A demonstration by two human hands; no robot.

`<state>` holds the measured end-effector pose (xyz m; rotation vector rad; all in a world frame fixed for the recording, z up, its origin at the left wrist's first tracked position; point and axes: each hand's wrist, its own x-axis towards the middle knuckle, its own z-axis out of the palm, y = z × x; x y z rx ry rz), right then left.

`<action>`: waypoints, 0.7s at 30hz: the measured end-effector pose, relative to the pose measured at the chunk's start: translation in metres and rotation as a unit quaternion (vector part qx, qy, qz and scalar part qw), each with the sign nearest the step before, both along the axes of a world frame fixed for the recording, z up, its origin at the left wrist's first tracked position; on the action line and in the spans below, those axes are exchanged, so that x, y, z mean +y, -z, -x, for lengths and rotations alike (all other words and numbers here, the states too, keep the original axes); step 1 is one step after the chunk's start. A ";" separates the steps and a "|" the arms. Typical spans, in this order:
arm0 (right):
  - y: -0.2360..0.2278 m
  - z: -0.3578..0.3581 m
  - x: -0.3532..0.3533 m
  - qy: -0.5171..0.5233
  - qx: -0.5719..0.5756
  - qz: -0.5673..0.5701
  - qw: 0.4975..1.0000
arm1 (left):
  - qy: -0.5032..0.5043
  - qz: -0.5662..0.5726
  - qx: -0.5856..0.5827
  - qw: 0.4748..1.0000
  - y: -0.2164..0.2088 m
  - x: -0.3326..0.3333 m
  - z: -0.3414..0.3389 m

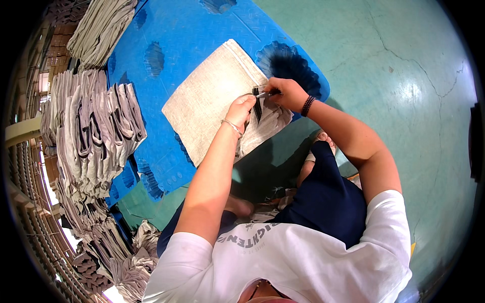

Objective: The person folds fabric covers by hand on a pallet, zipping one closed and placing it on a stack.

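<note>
A beige folded cloth lies over the blue plastic pallet, with its near right part bunched up. My left hand is closed on the cloth near a black strip on it. Just to the right, my right hand is closed round a small dark-handled tool with a metal tip. That tip reaches to the black strip, close to my left fingers. Most of the tool is hidden in my right hand, so its exact kind does not show.
Stacks of folded greyish cloths with dark bands stand along the pallet's left side. Another cloth stack is at the far left. Ribbed round recesses dent the pallet. The green floor has cracks. My bent knee is close below my hands.
</note>
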<state>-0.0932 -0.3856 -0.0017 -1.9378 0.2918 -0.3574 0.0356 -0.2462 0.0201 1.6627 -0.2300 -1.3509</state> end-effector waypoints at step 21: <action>-0.009 -0.020 0.000 0.041 0.031 0.091 0.995 | 0.291 0.121 -0.575 0.755 -0.014 0.013 0.055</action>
